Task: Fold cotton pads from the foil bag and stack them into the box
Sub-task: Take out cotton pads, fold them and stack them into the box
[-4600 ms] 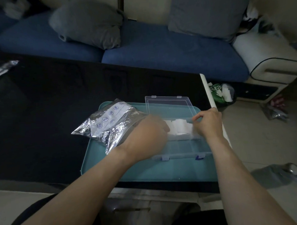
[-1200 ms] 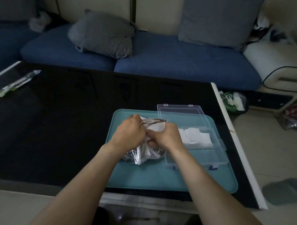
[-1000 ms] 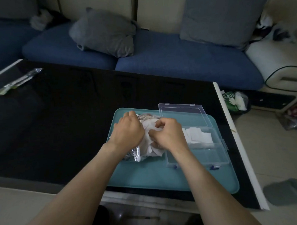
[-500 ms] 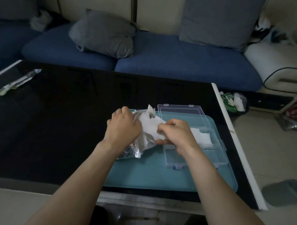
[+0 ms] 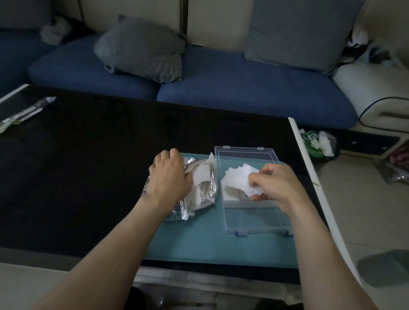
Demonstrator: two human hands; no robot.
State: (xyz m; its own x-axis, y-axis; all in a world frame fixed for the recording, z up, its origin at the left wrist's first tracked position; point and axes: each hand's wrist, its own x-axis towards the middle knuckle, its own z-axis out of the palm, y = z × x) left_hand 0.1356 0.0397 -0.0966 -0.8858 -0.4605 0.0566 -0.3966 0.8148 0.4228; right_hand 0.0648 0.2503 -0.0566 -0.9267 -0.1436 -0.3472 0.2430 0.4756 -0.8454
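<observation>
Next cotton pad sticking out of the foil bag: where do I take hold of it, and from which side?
Pinch the white corner of the cotton pad poking from the foil bag mouth, coming from the box side. That end faces right and is bare; the left hand already steadies the bag's other side.

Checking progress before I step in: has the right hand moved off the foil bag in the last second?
Yes. The right hand has gone rightward from the foil bag and now pinches a cotton pad over the clear box.
</observation>
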